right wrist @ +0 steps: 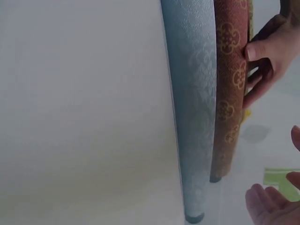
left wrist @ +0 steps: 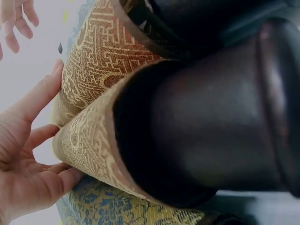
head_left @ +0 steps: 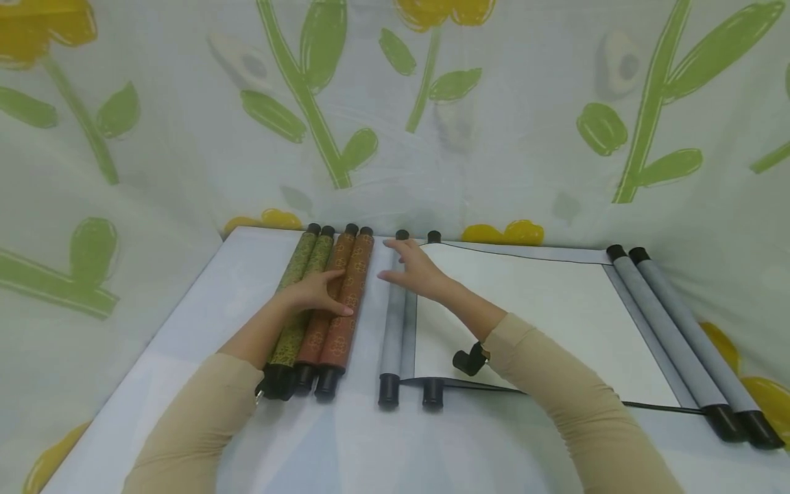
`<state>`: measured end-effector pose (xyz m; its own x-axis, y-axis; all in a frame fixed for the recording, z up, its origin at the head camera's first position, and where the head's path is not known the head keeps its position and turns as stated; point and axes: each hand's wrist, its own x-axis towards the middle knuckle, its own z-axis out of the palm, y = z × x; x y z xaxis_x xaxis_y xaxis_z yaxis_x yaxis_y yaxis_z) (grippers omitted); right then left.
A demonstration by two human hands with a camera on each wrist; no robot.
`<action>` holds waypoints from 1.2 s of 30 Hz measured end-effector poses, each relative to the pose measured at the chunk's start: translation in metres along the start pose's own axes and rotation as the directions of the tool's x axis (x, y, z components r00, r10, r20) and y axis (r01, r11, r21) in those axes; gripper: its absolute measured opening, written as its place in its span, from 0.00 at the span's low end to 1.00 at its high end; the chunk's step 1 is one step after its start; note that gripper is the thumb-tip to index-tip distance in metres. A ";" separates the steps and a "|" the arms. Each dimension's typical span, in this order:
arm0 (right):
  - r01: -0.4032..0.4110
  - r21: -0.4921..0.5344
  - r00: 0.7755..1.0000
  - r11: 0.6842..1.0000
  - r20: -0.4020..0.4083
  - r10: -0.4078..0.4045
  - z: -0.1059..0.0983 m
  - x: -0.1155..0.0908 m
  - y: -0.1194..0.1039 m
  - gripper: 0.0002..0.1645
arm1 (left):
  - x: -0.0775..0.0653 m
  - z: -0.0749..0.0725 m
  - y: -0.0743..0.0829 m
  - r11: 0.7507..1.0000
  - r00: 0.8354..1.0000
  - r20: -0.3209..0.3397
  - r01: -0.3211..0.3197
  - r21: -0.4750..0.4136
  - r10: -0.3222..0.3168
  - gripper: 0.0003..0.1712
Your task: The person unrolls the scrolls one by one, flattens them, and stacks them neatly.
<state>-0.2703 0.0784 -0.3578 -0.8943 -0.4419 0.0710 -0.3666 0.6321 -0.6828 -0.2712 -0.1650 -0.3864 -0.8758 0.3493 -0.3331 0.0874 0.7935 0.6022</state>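
The left hand (head_left: 315,293), loosely spread left of centre, should steady the red scrolls (head_left: 339,336) evenly (they may roll); the right hand (head_left: 420,271) hovers wide open.

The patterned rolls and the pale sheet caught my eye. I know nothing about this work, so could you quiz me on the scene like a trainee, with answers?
1. Count: in the head view, how many green rolls lie beside the red rolls?
2. Multiple choice: what lies between the left and right pairs of grey rollers? A) a folded towel; B) a white sheet; C) a wooden tray.
3. True or false: the right hand is gripping a red roll.

Key:
1. Two.
2. B.
3. False: that hand holds nothing; the left hand is the one touching the red rolls.
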 end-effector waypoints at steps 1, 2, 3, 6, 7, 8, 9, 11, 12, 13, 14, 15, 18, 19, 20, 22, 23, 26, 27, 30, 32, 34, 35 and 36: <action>-0.001 -0.001 1.000 1.000 0.002 0.001 0.002 0.001 0.000 0.41 | 0.001 0.000 0.000 1.000 1.000 0.002 0.000 0.009 0.000 0.60; -0.005 0.006 1.000 1.000 0.005 0.005 0.005 0.003 -0.001 0.41 | 0.002 0.001 0.000 1.000 1.000 0.003 0.001 0.019 -0.001 0.60; -0.006 0.007 1.000 1.000 0.008 0.006 0.008 0.005 -0.001 0.41 | 0.003 0.001 0.000 1.000 1.000 0.004 0.005 0.028 -0.005 0.60; -0.001 -0.001 1.000 1.000 0.020 0.001 0.017 0.012 0.000 0.42 | 0.003 0.003 0.001 0.999 1.000 0.003 0.016 0.029 -0.016 0.60; -0.001 -0.003 1.000 1.000 0.025 0.001 0.020 0.014 0.000 0.42 | 0.002 0.003 0.001 0.999 1.000 0.002 0.019 0.030 -0.019 0.61; 0.001 0.002 1.000 1.000 0.029 -0.001 0.022 0.017 0.000 0.42 | 0.002 0.004 0.001 0.999 1.000 0.001 0.019 0.033 -0.019 0.61; 0.002 0.001 1.000 1.000 0.031 -0.002 0.025 0.019 0.000 0.43 | 0.002 0.004 0.001 0.999 1.000 -0.001 0.016 0.036 -0.016 0.61; -0.003 0.014 1.000 1.000 0.031 0.003 0.030 0.024 -0.001 0.44 | 0.002 0.005 0.001 0.999 1.000 -0.006 0.010 0.047 -0.010 0.61; -0.008 0.016 0.999 1.000 0.032 0.007 0.032 0.025 -0.002 0.44 | 0.002 0.005 0.001 0.999 1.000 -0.007 0.006 0.054 -0.005 0.61; -0.013 0.019 0.999 1.000 0.032 0.013 0.034 0.027 -0.002 0.45 | 0.003 0.006 0.001 0.998 1.000 -0.008 0.002 0.062 -0.001 0.61; -0.020 0.027 0.999 0.999 0.036 0.019 0.036 0.029 -0.003 0.46 | 0.003 0.006 0.001 0.998 1.000 -0.010 -0.001 0.067 0.002 0.61; -0.032 0.025 0.999 0.999 0.040 0.031 0.038 0.030 -0.003 0.46 | 0.003 0.007 0.001 0.997 1.000 -0.014 0.001 0.071 0.000 0.61; -0.067 0.035 0.996 0.997 0.058 0.065 0.043 0.033 -0.003 0.50 | 0.004 0.009 0.002 0.995 1.000 -0.026 -0.003 0.095 0.005 0.62; -0.076 0.044 0.995 0.996 0.063 0.073 0.044 0.034 -0.003 0.52 | 0.005 0.010 0.003 0.995 1.000 -0.030 -0.007 0.104 0.010 0.62; -0.083 0.051 0.995 0.995 0.067 0.080 0.045 0.035 -0.003 0.54 | 0.005 0.011 0.003 0.994 0.999 -0.032 -0.009 0.110 0.013 0.62; -0.098 0.072 0.993 0.993 0.074 0.093 0.048 0.036 -0.003 0.57 | 0.006 0.013 0.004 0.993 0.999 -0.038 -0.012 0.116 0.017 0.62; -0.102 0.076 0.992 0.992 0.077 0.096 0.049 0.037 -0.002 0.58 | 0.007 0.014 0.005 0.993 0.999 -0.040 -0.011 0.118 0.015 0.62; -0.126 0.090 0.988 0.988 0.097 0.117 0.053 0.038 -0.002 0.60 | 0.007 0.015 0.007 0.994 0.999 -0.049 -0.011 0.106 0.017 0.62; -0.132 0.085 0.987 0.988 0.107 0.122 0.054 0.038 -0.001 0.59 | 0.007 0.015 0.007 0.995 0.999 -0.050 -0.012 0.102 0.017 0.62; -0.150 0.043 0.980 0.988 0.140 0.142 0.058 0.038 -0.002 0.57 | 0.007 0.017 0.006 0.996 0.999 -0.049 -0.014 0.092 0.019 0.63; -0.162 0.028 0.975 0.986 0.156 0.156 0.060 0.038 -0.002 0.56 | 0.007 0.017 0.005 0.996 0.999 -0.047 -0.022 0.081 0.026 0.63; -0.175 0.025 0.972 0.984 0.162 0.168 0.062 0.039 -0.003 0.54 | 0.006 0.018 0.004 0.997 0.998 -0.050 -0.035 0.071 0.038 0.63; -0.187 0.051 0.970 0.981 0.165 0.176 0.063 0.039 -0.003 0.54 | 0.006 0.019 0.004 0.998 0.998 -0.055 -0.041 0.054 0.044 0.63; -0.198 0.071 0.969 0.978 0.167 0.184 0.063 0.039 -0.003 0.53 | 0.005 0.019 0.004 0.999 0.997 -0.054 -0.049 0.015 0.049 0.63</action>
<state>-0.2879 0.0187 -0.3990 -0.8910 -0.4175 -0.1783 -0.1629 0.6606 -0.7328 -0.2665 -0.1507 -0.4000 -0.8947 0.3606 -0.2635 0.1370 0.7831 0.6065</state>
